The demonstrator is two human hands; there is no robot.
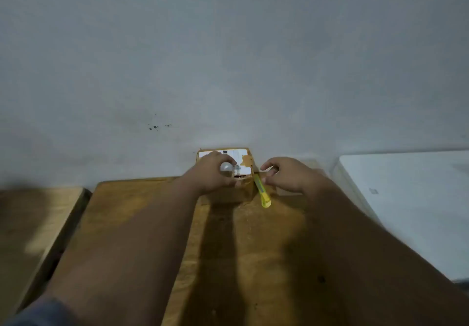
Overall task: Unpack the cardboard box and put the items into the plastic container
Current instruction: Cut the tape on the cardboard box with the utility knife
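Observation:
A small cardboard box (243,194) with a white label on top stands at the far end of the wooden table (142,211), against the wall. My left hand (209,176) rests over the box and is closed around a small white bulb-shaped item (226,167) with a metal screw end. My right hand (286,176) hovers just right of the box with fingers curled and apart, holding nothing. A yellow utility knife (263,193) lies slanted against the box's right side, under my right fingertips. The box's inside is hidden.
A white flat-topped plastic object (406,193), possibly the container, sits on the right beside the table. A second wooden surface (38,214) lies to the left across a narrow gap. A grey wall (228,59) rises directly behind the box.

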